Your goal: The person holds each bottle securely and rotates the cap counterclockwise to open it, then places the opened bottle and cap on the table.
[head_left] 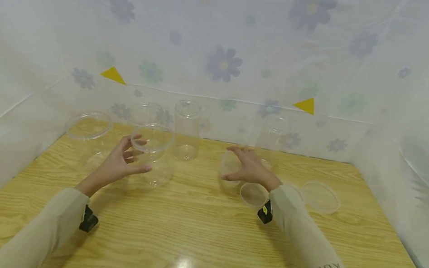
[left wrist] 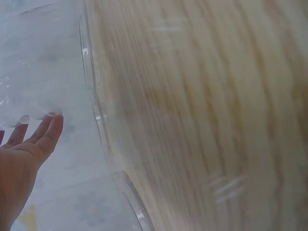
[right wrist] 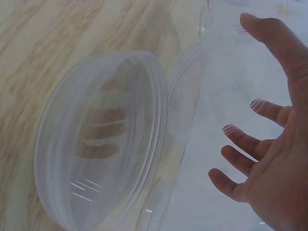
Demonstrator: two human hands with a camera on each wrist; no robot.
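**Both hands reaching at clear plastic tubs, nothing gripped yet**

Left hand (head_left: 121, 162) is hovering just beside an upright clear tub (head_left: 153, 153) on the wooden table (head_left: 199, 242), fingers spread and loose, holding nothing. Right hand (head_left: 248, 168) is arching over a lid (head_left: 230, 166) near table centre, fingers apart and loosely bent; contact unclear. A second lid (head_left: 253, 194) is lying by the right wrist, another (head_left: 320, 197) further right. The tub is looking light, thin-walled, slick and easily dented, probably best taken by the stiffer rim or around the wall; lids by their edges.
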